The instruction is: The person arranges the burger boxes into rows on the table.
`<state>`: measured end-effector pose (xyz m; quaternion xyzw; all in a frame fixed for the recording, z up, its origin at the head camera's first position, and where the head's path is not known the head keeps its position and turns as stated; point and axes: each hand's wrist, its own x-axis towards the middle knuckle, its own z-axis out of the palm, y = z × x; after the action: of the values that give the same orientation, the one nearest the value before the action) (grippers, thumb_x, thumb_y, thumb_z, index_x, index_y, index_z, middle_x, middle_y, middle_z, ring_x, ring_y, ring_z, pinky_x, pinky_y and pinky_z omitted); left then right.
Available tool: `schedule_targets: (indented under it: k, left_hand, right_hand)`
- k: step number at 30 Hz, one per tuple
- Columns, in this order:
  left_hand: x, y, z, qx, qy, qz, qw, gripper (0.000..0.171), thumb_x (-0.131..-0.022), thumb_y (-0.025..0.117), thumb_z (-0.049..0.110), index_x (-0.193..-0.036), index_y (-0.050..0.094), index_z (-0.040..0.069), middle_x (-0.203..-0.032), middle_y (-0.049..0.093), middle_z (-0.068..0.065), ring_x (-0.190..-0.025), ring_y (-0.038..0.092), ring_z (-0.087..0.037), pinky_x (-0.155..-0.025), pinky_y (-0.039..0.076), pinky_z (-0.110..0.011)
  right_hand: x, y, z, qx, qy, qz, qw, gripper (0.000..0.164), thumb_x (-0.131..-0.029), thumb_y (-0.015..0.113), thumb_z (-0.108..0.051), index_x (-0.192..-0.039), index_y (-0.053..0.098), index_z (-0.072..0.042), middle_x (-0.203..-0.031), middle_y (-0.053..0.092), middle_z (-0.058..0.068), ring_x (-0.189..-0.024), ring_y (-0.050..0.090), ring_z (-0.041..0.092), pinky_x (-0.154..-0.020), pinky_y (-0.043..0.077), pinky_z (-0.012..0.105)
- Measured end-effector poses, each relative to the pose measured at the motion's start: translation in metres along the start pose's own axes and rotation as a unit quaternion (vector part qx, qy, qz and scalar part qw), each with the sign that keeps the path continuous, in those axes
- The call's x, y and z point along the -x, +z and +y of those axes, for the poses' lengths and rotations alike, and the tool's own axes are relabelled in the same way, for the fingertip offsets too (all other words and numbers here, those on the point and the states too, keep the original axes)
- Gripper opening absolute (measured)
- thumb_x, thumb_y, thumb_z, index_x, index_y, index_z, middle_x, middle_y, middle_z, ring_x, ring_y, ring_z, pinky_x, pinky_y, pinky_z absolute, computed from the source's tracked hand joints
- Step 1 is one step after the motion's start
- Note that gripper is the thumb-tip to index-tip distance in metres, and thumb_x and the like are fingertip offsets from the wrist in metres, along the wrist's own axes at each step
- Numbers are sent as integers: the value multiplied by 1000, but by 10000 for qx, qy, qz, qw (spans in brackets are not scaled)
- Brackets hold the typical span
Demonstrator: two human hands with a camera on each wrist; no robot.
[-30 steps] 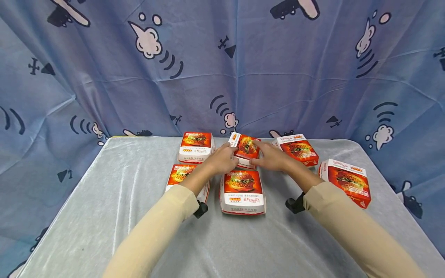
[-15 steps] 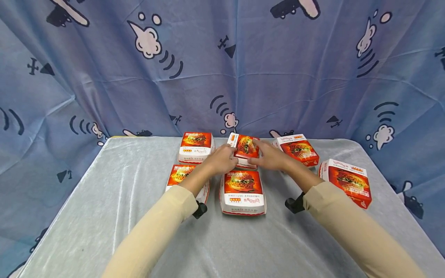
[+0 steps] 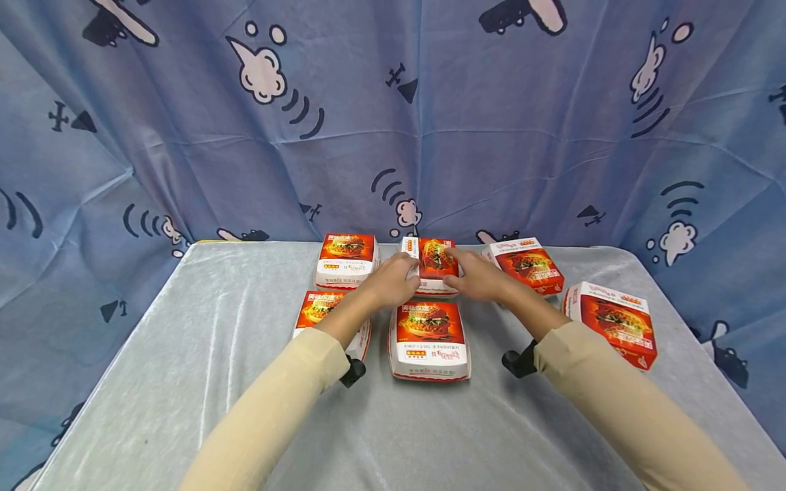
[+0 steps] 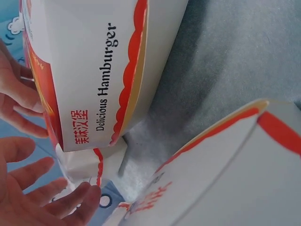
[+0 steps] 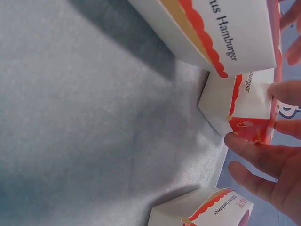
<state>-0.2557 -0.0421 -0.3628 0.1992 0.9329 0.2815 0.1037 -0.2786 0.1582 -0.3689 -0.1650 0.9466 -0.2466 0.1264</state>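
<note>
At the back middle of the table stands a red and white hamburger box (image 3: 437, 262), nearly square to me. My left hand (image 3: 393, 279) is at its left side and my right hand (image 3: 475, 274) at its right side. In the left wrist view the left hand (image 4: 51, 188) has its fingers spread, some by the box. The right hand (image 5: 273, 155) lays loosely extended fingertips against the box's corner and red side (image 5: 251, 128) in the right wrist view. Directly in front sits another hamburger box (image 3: 428, 337), untouched.
Two more boxes stand at the left: a back box (image 3: 347, 256) and a front box (image 3: 316, 310), partly hidden by my left arm. To the right are a back box (image 3: 527, 264) and a tilted nearer box (image 3: 614, 317). A patterned curtain (image 3: 344, 123) hangs behind the grey-covered table (image 3: 184, 341).
Between my hands the back middle box has turned counterclockwise, and its back edge has shifted left. Its front now faces me more squarely. My hands have hardly moved, and the other boxes stay put.
</note>
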Motion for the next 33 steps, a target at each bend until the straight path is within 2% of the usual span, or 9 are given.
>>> schedule_targets:
  k: [5, 11, 22, 26, 33]
  left_hand:
    - [1, 0, -1, 67, 14, -96, 9999, 47, -102, 46, 16, -146, 48, 1, -159, 30, -17, -147, 28, -32, -119, 22, -45]
    - [2, 0, -1, 65, 142, -47, 9999, 44, -100, 48, 14, -140, 54, -2, -153, 40, -20, -143, 35, -33, -117, 28, -44]
    - [4, 0, 0, 58, 300, -89, 9995, 41, -100, 47, 13, -137, 56, -4, -143, 51, -18, -136, 44, -31, -113, 35, -42]
    - [5, -1, 0, 175, 345, -90, 9992, 41, -101, 46, 12, -138, 55, -3, -142, 52, -18, -136, 44, -31, -113, 34, -42]
    - [4, -1, -2, 318, 487, -63, 9983, 40, -103, 45, 12, -138, 55, -1, -143, 53, -16, -139, 42, -28, -115, 32, -40]
  right_hand:
    - [-1, -1, 0, 109, -181, 2, 9998, 59, -98, 58, -11, -149, 35, 8, -147, 42, 30, -132, 45, 43, -111, 32, 58]
    - [0, -1, -2, 303, -170, 102, 9993, 57, -97, 57, -10, -149, 39, 3, -148, 43, 27, -135, 42, 43, -111, 31, 58]
    - [4, 0, -5, 521, -57, 242, 9983, 62, -97, 58, -19, -152, 36, 1, -149, 44, 25, -133, 45, 41, -108, 35, 59]
    - [5, 0, -6, 462, -96, 307, 9984, 63, -97, 59, -23, -151, 37, 1, -149, 43, 25, -134, 44, 41, -109, 34, 59]
    - [3, 2, -8, 280, -327, 476, 9979, 62, -96, 62, -26, -146, 42, 5, -141, 50, 27, -123, 51, 40, -104, 41, 56]
